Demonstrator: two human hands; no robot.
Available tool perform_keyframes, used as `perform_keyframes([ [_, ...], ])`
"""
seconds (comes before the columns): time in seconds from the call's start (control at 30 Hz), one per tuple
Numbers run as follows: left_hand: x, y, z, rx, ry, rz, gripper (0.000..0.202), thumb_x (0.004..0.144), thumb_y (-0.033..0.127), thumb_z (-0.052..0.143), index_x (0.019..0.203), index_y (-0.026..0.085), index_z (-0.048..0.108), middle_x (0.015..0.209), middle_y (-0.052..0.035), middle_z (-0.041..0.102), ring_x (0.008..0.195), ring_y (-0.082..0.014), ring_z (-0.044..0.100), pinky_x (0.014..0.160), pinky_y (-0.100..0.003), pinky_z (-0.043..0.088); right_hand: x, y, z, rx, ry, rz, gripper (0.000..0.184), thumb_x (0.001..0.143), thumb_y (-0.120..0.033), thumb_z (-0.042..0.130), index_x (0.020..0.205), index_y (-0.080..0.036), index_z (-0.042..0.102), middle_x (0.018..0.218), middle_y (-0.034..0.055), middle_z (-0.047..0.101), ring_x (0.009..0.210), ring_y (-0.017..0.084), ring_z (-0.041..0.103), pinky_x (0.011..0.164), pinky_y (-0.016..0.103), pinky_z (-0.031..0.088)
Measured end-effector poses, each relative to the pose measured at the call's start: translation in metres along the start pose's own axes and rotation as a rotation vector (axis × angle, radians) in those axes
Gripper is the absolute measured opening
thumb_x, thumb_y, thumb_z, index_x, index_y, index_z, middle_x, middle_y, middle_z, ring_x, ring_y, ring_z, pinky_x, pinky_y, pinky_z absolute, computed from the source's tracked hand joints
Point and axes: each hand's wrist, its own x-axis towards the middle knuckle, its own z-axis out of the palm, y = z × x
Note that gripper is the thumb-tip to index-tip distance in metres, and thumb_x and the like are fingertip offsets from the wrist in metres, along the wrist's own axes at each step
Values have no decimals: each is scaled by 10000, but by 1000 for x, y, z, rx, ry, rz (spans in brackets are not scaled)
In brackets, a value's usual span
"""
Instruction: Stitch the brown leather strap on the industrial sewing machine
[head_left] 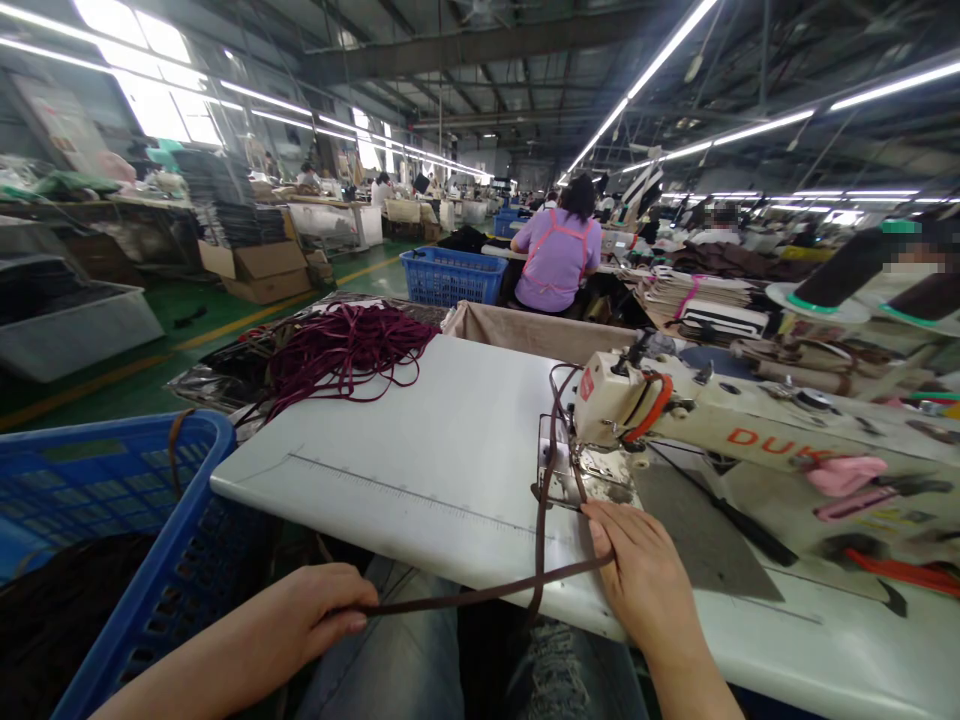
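A narrow brown strap [480,594] runs between my two hands across the front edge of the table. My left hand [330,605] is closed on one end of it, above my lap. Close to the needle area of the sewing machine [607,400], my right hand [637,560] pinches the strap where it turns up toward the presser foot. Another length of the strap loops behind the machine head and hangs down over the table edge, crossing the stretched part. The strap's exact path under the foot is hidden.
A heap of maroon straps [352,345] lies at the table's far left. Blue baskets stand at left [217,450] and ahead [454,275]. A screwdriver-like black-handled tool [757,530] rests beside the machine. A person in purple [559,250] sits ahead. Thread cones [836,270] stand at right.
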Motion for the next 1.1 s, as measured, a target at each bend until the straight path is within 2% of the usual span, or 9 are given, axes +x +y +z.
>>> perform_keyframes([
  [0.17, -2, 3, -1, -19, 0, -10, 257, 971, 277, 541, 1097, 257, 764, 1072, -34, 754, 1019, -209, 703, 902, -264, 485, -2, 2, 3, 6, 22, -5, 338, 1109, -332, 427, 1139, -191, 733, 1185, 76, 768, 1075, 231, 720, 1049, 427, 483],
  [0.33, -6, 13, -3, 9, -106, -79, 249, 898, 234, 596, 1089, 264, 753, 1095, -23, 748, 1046, -228, 695, 928, -288, 490, 0, 4, 4, 24, 19, -22, 345, 1116, -352, 422, 1118, -186, 724, 1169, 70, 770, 1062, 222, 719, 1050, 418, 485],
  [0.43, -7, 15, -3, 26, -127, -89, 235, 915, 243, 589, 1088, 256, 748, 1113, -30, 744, 1072, -234, 691, 954, -296, 486, 1, 3, 3, 30, 16, -22, 348, 1118, -357, 421, 1096, -196, 729, 1158, 69, 772, 1055, 217, 720, 1043, 411, 490],
  [0.63, 6, 19, 10, -27, -92, 27, 249, 1022, 324, 520, 1039, 231, 751, 1067, -44, 742, 1029, -215, 688, 917, -278, 493, 3, -2, -2, 44, 9, 5, 331, 1113, -328, 431, 1095, -201, 737, 1144, 73, 774, 1050, 213, 722, 1049, 410, 497],
  [0.8, 12, 41, 23, -150, -175, 146, 272, 1052, 387, 527, 1066, 262, 768, 1046, -28, 742, 1007, -193, 691, 898, -248, 491, 3, -5, -5, 61, -5, 34, 310, 1110, -297, 442, 1100, -200, 736, 1154, 69, 775, 1067, 207, 719, 1052, 403, 492],
  [0.9, 10, 49, 22, -128, -222, 115, 228, 1038, 375, 559, 1077, 268, 757, 1064, -14, 743, 1018, -191, 688, 907, -242, 486, 2, -6, -4, 61, -2, 43, 299, 1112, -291, 449, 1103, -192, 730, 1160, 65, 774, 1077, 206, 714, 1056, 404, 485],
  [1.1, 7, 30, 13, -36, -204, -3, 258, 1014, 332, 560, 1192, 296, 742, 1176, -13, 743, 1116, -218, 677, 999, -275, 488, 3, -7, -5, 67, -11, 57, 329, 1111, -307, 435, 1097, -195, 743, 1150, 72, 777, 1074, 211, 714, 1053, 409, 495],
])
